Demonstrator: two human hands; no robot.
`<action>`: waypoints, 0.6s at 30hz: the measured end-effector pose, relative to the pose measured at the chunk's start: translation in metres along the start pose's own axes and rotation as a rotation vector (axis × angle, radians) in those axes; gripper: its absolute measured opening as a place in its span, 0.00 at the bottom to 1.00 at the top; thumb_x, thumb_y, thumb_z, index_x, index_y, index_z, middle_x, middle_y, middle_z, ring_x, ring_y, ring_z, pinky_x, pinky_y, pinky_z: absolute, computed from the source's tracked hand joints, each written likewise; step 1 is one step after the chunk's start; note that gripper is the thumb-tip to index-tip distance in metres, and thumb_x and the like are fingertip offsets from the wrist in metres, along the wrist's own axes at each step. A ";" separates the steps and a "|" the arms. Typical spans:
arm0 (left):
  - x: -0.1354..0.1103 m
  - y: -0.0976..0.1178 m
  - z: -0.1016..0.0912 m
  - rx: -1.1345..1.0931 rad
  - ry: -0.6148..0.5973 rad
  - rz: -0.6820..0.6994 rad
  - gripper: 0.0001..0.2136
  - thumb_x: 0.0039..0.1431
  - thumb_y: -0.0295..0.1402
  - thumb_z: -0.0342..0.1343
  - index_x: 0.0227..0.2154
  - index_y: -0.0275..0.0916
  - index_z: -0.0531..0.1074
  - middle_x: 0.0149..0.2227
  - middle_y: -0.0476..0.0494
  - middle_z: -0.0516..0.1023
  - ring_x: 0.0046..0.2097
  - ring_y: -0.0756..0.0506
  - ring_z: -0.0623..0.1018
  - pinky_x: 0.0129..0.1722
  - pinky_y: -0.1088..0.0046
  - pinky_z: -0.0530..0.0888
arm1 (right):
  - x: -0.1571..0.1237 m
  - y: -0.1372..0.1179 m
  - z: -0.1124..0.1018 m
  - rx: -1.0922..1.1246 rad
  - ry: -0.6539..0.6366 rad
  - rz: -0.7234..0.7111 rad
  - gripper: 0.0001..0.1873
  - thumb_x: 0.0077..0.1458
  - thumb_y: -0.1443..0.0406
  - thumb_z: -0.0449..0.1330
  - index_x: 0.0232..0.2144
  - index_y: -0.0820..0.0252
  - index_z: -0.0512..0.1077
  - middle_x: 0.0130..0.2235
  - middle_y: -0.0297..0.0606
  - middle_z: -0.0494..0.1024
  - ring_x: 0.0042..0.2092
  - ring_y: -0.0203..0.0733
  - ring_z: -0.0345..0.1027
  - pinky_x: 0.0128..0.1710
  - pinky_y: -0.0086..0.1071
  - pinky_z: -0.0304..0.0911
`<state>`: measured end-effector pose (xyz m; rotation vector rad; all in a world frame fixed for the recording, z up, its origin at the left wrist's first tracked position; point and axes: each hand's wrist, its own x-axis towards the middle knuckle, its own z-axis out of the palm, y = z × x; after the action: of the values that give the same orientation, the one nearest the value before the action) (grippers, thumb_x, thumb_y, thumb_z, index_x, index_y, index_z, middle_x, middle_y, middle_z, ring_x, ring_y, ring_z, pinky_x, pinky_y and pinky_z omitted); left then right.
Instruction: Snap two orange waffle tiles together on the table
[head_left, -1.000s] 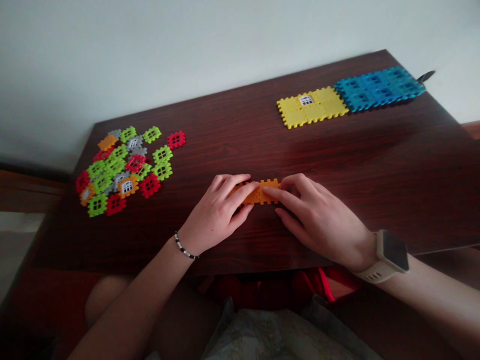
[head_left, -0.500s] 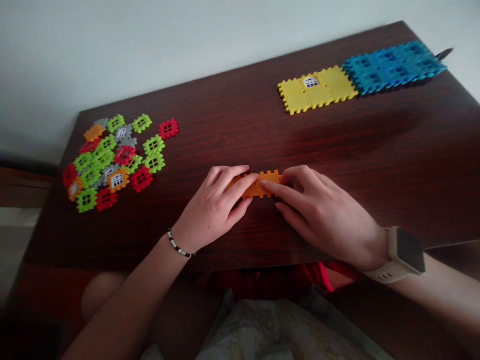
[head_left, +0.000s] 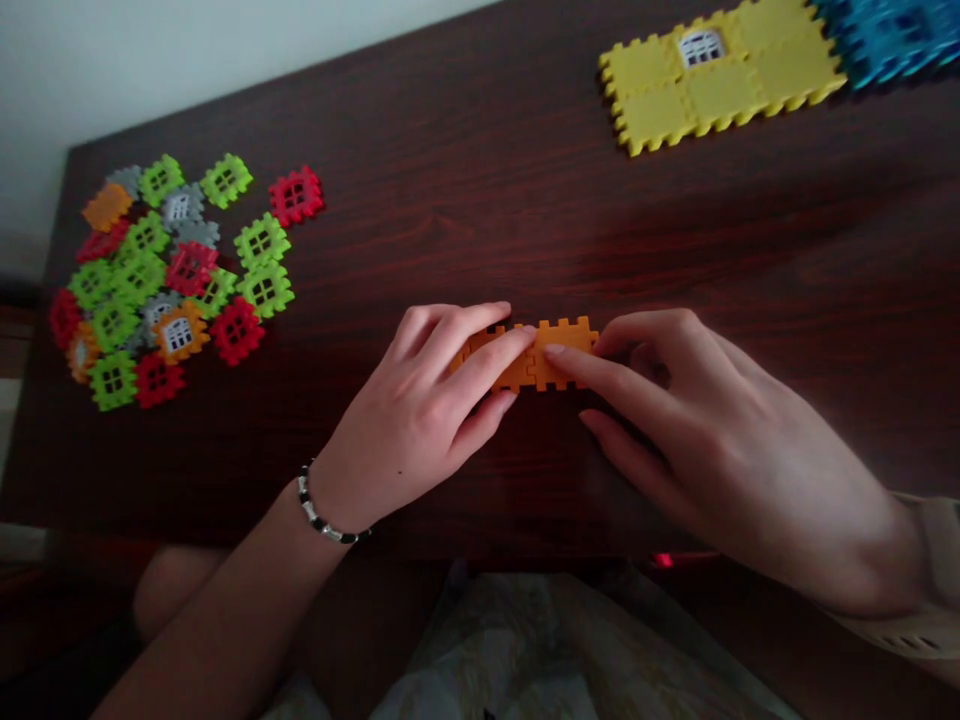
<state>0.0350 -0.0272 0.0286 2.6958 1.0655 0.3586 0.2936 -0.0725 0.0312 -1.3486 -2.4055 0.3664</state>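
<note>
Orange interlocking tiles (head_left: 566, 335) lie flat in a short row on the table in front of me, their toothed edges meeting. My left hand (head_left: 427, 405) covers the left part of the row; its thumb is at the near edge and its fingers curl over the top and far side. With its index fingertip, my right hand (head_left: 712, 440) presses on the right-hand tile, another finger bent at that tile's right edge. The right thumb sits below, apart from the tile. The row's left end is mostly hidden under my left fingers.
Loose green, red, grey and orange window tiles (head_left: 139, 275) are heaped on the left of the dark wooden table (head_left: 450, 210). At the back right lies a yellow tile panel (head_left: 720, 95) with one white window, beside a blue panel (head_left: 900, 35) cut off by the frame.
The view has come closer and tilted downward, so the panels sit higher and partly leave the frame. Both hands stay on the orange tiles in nearly the same pose.
</note>
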 end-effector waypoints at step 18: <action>-0.001 -0.004 0.006 -0.003 0.065 0.037 0.20 0.73 0.29 0.56 0.65 0.39 0.68 0.66 0.36 0.71 0.62 0.35 0.71 0.66 0.48 0.73 | -0.001 0.004 0.006 -0.028 0.071 -0.079 0.22 0.71 0.66 0.56 0.64 0.61 0.70 0.54 0.51 0.72 0.51 0.53 0.73 0.51 0.50 0.76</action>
<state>0.0334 -0.0254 0.0211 2.7212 1.0324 0.4577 0.2943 -0.0723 0.0237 -1.2528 -2.4048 0.2597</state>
